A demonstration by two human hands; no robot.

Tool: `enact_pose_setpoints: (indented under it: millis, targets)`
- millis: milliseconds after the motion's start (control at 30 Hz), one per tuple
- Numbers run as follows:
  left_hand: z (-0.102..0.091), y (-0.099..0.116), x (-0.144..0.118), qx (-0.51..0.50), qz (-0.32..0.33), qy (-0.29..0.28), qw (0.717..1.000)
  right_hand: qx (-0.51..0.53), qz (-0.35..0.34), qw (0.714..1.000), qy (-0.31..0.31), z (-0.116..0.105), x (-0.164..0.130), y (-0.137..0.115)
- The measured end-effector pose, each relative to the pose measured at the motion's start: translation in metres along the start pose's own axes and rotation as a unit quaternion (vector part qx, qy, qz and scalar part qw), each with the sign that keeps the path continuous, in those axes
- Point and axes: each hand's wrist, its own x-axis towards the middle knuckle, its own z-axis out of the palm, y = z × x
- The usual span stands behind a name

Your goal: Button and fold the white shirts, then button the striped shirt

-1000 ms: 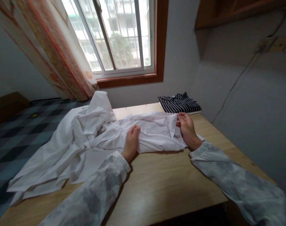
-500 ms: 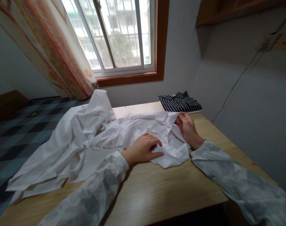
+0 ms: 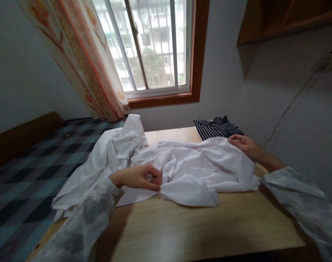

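Observation:
A crumpled white garment (image 3: 182, 167) lies spread over the wooden table (image 3: 198, 225), its left part hanging over the table's left edge. My left hand (image 3: 140, 177) pinches a fold of the white cloth near the front middle. My right hand (image 3: 243, 143) grips the garment's far right edge, close to the wall. Both arms wear pale patterned sleeves.
A folded dark shirt with white stripes (image 3: 216, 127) sits at the table's far right corner, just behind my right hand. A bed with a checked blue cover (image 3: 31, 160) lies to the left. A window (image 3: 152, 47) and an orange curtain (image 3: 84, 62) are behind.
My right hand pulled the cloth's edge outward to the right, spreading the garment wider. My left hand shifted left and closed on a fold. The camera view swung left.

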Motion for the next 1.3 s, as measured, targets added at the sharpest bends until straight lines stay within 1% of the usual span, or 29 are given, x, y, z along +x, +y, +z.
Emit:
enact_pose_setpoints:
  millis: [33,67,100,167,200,233,267,300,333,367,400,433,500,567,600,667,700,767,800,867,967,1000,1033,1100,1133,1167,1200,1233,1300]
  targets:
    - [-0.003,-0.002,-0.009,0.002,-0.008,0.0,1.0,-0.066,0.012,0.996,-0.065,-0.008,-0.003,-0.005]
    - [-0.006,-0.005,-0.015,0.008,-0.016,0.01,1.0,-0.132,0.019,0.984,-0.122,-0.015,-0.004,-0.011]
    - [-0.009,-0.01,-0.021,0.021,-0.026,0.035,0.999,-0.191,0.014,0.968,-0.161,-0.02,-0.003,-0.016]
    - [-0.019,-0.023,-0.025,0.079,-0.053,0.14,0.986,-0.273,-0.028,0.942,-0.191,-0.021,0.002,-0.028]
    - [-0.025,-0.031,-0.024,0.127,-0.07,0.21,0.967,-0.297,-0.058,0.934,-0.192,-0.016,0.008,-0.034]
    - [-0.032,-0.04,-0.021,0.174,-0.097,0.296,0.934,-0.316,-0.091,0.926,-0.186,-0.007,0.014,-0.039]
    - [-0.038,-0.049,-0.017,0.218,-0.138,0.356,0.898,-0.334,-0.117,0.916,-0.188,0.006,0.021,-0.044]
    - [-0.044,-0.058,-0.011,0.255,-0.189,0.394,0.862,-0.356,-0.137,0.905,-0.189,0.023,0.029,-0.047]
    - [-0.048,-0.065,-0.005,0.28,-0.238,0.404,0.838,-0.38,-0.158,0.892,-0.187,0.042,0.036,-0.048]
    - [-0.05,-0.071,0.003,0.285,-0.281,0.393,0.828,-0.404,-0.173,0.879,-0.183,0.063,0.042,-0.048]
    - [-0.051,-0.075,0.01,0.275,-0.315,0.371,0.829,-0.432,-0.175,0.867,-0.179,0.085,0.047,-0.045]
    - [-0.051,-0.079,0.017,0.261,-0.331,0.346,0.838,-0.456,-0.165,0.857,-0.176,0.106,0.05,-0.041]
    - [-0.046,-0.082,0.029,0.242,-0.334,0.31,0.857,-0.478,-0.148,0.844,-0.195,0.144,0.054,-0.031]
    - [-0.041,-0.082,0.035,0.231,-0.319,0.292,0.871,-0.46,-0.127,0.853,-0.211,0.171,0.054,-0.02]
    - [-0.039,-0.082,0.036,0.228,-0.311,0.287,0.877,-0.445,-0.122,0.859,-0.221,0.18,0.055,-0.016]
    - [-0.041,-0.08,0.033,0.22,-0.291,0.289,0.885,-0.41,-0.126,0.872,-0.237,0.187,0.057,-0.013]
    - [-0.045,-0.078,0.03,0.207,-0.267,0.306,0.89,-0.395,-0.133,0.876,-0.242,0.187,0.06,-0.015]
    - [-0.06,-0.073,0.022,0.149,-0.189,0.375,0.895,-0.369,-0.152,0.885,-0.239,0.18,0.069,-0.026]
    - [-0.07,-0.069,0.019,0.101,-0.138,0.419,0.892,-0.353,-0.163,0.891,-0.234,0.175,0.074,-0.034]
    - [-0.092,-0.056,0.015,-0.021,-0.039,0.492,0.869,-0.295,-0.176,0.909,-0.235,0.163,0.085,-0.055]
    - [-0.122,-0.025,0.017,-0.187,0.061,0.53,0.825,-0.125,-0.152,0.944,-0.267,0.153,0.098,-0.086]
    - [-0.128,-0.012,0.02,-0.219,0.085,0.527,0.817,-0.069,-0.14,0.951,-0.268,0.154,0.102,-0.094]
    - [-0.133,0.002,0.024,-0.238,0.103,0.512,0.818,-0.03,-0.134,0.956,-0.259,0.158,0.104,-0.101]
    - [-0.136,0.029,0.032,-0.245,0.127,0.454,0.847,0.013,-0.142,0.965,-0.222,0.17,0.107,-0.112]
    - [-0.135,0.041,0.036,-0.239,0.128,0.421,0.866,0.026,-0.149,0.965,-0.212,0.178,0.108,-0.115]
    - [-0.133,0.051,0.039,-0.23,0.124,0.39,0.883,0.038,-0.152,0.963,-0.219,0.187,0.107,-0.118]
    - [-0.131,0.06,0.042,-0.218,0.118,0.364,0.898,0.052,-0.149,0.957,-0.244,0.194,0.105,-0.12]
    - [-0.13,0.066,0.044,-0.205,0.113,0.346,0.908,0.067,-0.138,0.946,-0.285,0.201,0.103,-0.121]
    - [-0.128,0.072,0.043,-0.176,0.108,0.331,0.921,0.072,-0.107,0.916,-0.38,0.21,0.097,-0.122]
